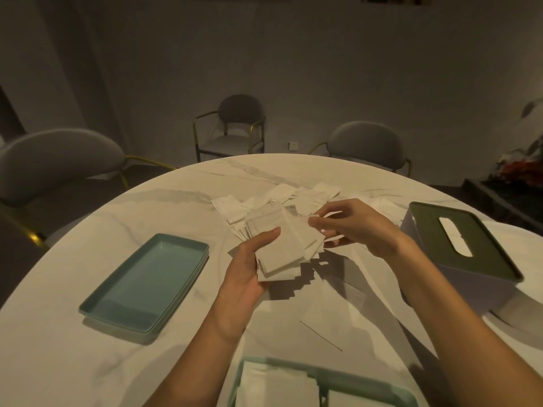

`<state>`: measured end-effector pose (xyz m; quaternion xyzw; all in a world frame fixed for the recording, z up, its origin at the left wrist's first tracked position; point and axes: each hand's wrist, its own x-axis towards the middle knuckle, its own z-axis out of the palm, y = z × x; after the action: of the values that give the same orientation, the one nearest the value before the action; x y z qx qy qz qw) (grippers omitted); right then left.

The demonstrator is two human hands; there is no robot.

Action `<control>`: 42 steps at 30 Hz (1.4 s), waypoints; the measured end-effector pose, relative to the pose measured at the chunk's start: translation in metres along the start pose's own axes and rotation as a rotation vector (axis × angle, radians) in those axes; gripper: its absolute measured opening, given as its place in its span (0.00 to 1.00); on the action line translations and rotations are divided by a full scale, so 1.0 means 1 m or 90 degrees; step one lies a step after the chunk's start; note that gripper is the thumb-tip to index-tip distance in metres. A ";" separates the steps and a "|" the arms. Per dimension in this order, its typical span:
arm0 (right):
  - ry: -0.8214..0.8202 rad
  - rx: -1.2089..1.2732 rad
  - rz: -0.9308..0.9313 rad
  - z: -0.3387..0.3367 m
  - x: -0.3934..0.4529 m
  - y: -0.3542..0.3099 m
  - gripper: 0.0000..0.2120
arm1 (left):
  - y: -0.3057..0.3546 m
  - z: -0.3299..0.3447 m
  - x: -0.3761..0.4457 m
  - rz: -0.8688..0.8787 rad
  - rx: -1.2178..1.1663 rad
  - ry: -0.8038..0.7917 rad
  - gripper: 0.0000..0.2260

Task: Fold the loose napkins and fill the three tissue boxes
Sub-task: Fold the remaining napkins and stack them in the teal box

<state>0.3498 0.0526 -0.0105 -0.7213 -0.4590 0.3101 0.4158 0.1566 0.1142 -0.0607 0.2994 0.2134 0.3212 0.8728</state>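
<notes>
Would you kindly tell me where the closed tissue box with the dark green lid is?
In the head view, the lidded tissue box stands on the table's right side, just beyond the right hand.

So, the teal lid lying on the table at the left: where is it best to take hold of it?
Probably by a long rim of the teal lid, from the side nearest the left hand: it lies flat, hollow up, with a raised edge to pinch.

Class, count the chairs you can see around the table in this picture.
3: one chair at far left, one behind the table near the wall, one at right. Others may be hidden.
</notes>
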 end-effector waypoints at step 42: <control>-0.011 0.016 -0.309 -0.012 -0.026 -0.037 0.17 | -0.004 -0.011 0.015 -0.053 0.020 0.037 0.07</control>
<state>0.3349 0.0335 0.0292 -0.5818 -0.6185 0.2133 0.4833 0.1625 0.1263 -0.0740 0.2944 0.2564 0.2897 0.8739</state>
